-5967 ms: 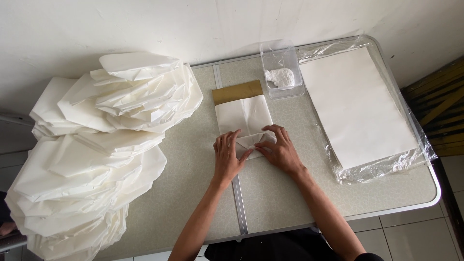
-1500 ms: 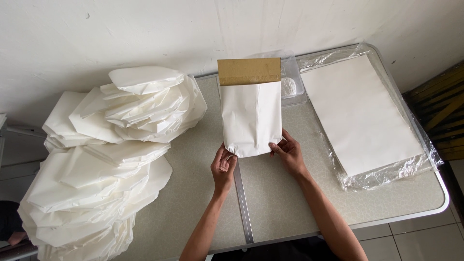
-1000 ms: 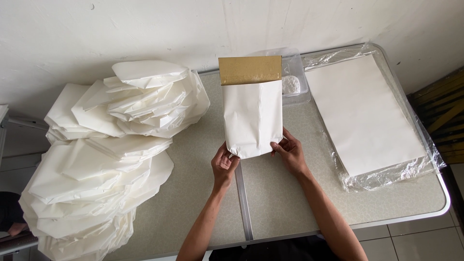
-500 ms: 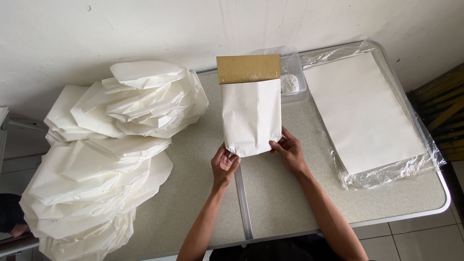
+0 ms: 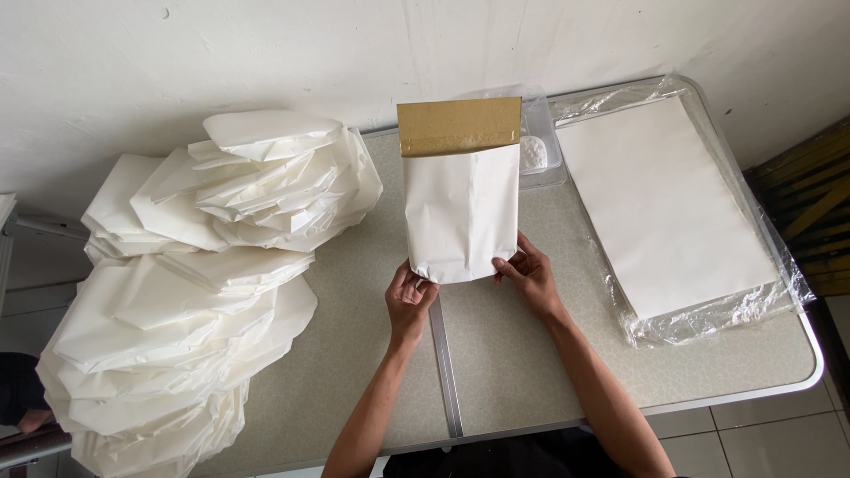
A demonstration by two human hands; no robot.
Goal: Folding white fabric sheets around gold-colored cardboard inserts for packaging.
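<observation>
I hold a white paper bag (image 5: 462, 212) upright above the table; its top band is brown-gold. My left hand (image 5: 411, 296) pinches the bag's lower left corner. My right hand (image 5: 529, 274) grips its lower right corner. The bag hides part of the small clear container (image 5: 542, 150) behind it.
A large heap of finished white paper bags (image 5: 186, 283) covers the table's left side and hangs over its edge. A stack of flat white sheets in clear plastic wrap (image 5: 673, 204) lies at the right. The grey folding table (image 5: 513, 372) has a centre seam and stands against a white wall.
Six seconds ago the bag lay flat on the table under both hands. It has since been lifted upright, and over the last second and a half it has hardly moved.
</observation>
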